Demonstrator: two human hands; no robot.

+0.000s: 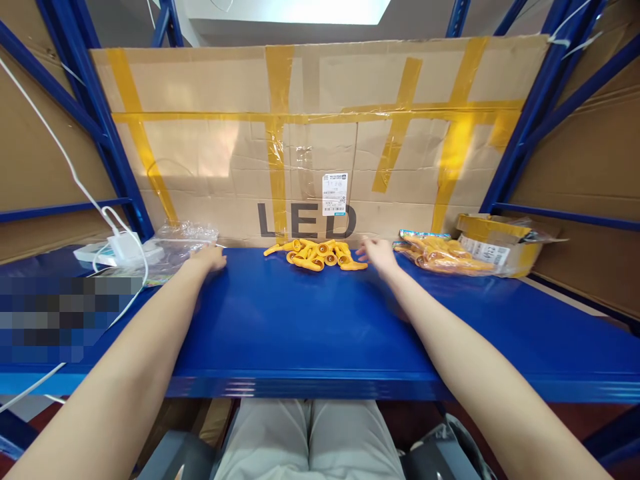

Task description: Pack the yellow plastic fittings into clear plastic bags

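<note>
A loose pile of yellow-orange, curved, hollow pieces [320, 255] lies at the back middle of the blue shelf [310, 327], some with round openings facing me. Just right of this pile is my right hand [377, 253], its fingers apart and stretched towards the nearest piece, holding nothing. My left hand [207, 258] is down at the right edge of some clear plastic bags [185, 237], well left of the pile. Its fingers are bent and partly hidden, so I cannot tell whether it grips the plastic.
At right, a filled bag of similar orange pieces [445, 253] leans by an open, taped carton [520, 243]. A white power strip with a plug [125, 248] and cable sits at left. Taped cardboard marked LED [225, 147] closes the back; blue posts [520, 127] frame the sides.
</note>
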